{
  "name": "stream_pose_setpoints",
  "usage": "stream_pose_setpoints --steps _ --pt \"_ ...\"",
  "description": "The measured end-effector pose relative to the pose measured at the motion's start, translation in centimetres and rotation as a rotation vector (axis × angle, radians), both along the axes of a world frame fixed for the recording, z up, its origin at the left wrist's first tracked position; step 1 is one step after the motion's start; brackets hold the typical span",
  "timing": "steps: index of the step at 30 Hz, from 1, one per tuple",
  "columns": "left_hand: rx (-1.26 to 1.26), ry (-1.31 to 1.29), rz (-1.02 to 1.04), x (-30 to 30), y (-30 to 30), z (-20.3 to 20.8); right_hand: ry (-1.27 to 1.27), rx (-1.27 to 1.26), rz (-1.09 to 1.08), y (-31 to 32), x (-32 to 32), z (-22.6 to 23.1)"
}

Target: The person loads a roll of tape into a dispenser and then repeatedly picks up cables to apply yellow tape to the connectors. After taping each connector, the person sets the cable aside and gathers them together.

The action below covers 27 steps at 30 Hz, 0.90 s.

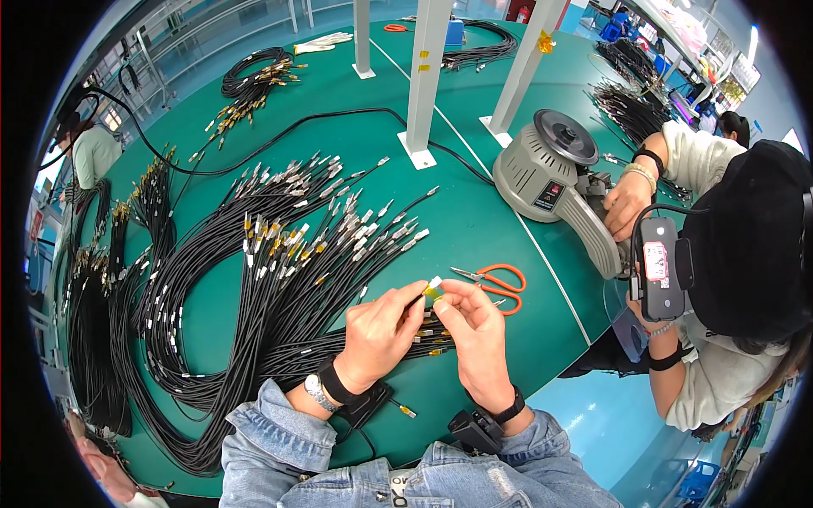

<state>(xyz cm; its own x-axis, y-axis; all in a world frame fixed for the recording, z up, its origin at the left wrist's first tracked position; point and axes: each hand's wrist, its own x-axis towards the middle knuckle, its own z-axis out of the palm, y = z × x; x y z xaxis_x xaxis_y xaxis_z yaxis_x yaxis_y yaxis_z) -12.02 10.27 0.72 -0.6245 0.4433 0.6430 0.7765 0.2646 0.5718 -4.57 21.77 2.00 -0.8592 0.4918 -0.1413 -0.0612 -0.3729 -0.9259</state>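
Note:
My left hand (381, 333) is closed in a pinch on a thin black cable close to its end. Between the two hands shows the cable's tip (435, 282), whitish, with a yellow tape-like wrap (433, 293) just below it. My right hand (476, 337) pinches at this yellow part with thumb and forefinger. Orange-handled scissors (501, 284) lie on the green table just beyond my right hand. Under and beside my hands runs a thick bundle of black cables (288, 296), its ends tipped with white, silver and yellow pieces.
More cable bundles (250, 85) lie at the far left and back. Metal posts (423, 85) stand bolted to the green table (474, 203). To the right, a co-worker (720, 279) in a black cap has a hand on a grey bench machine (550, 165). White gloves (323, 42) lie at the far edge.

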Motion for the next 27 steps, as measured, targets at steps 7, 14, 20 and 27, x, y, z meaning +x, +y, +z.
stream_pose_setpoints --steps 7,14,20,27 --pt "0.033 -0.063 -0.007 0.1 0.0 0.1 0.036 0.023 0.036 -0.2 -0.2 -0.4" --pt "0.048 -0.166 -0.023 0.1 0.0 -0.2 0.054 0.04 0.064 0.4 -0.3 -1.1" --pt "0.051 -0.224 -0.058 0.2 -0.1 -0.2 0.057 0.079 0.065 0.3 -0.3 -1.0" --pt "0.022 -0.297 -0.079 0.4 0.0 -0.1 0.063 0.092 0.07 0.3 -0.3 -1.0"
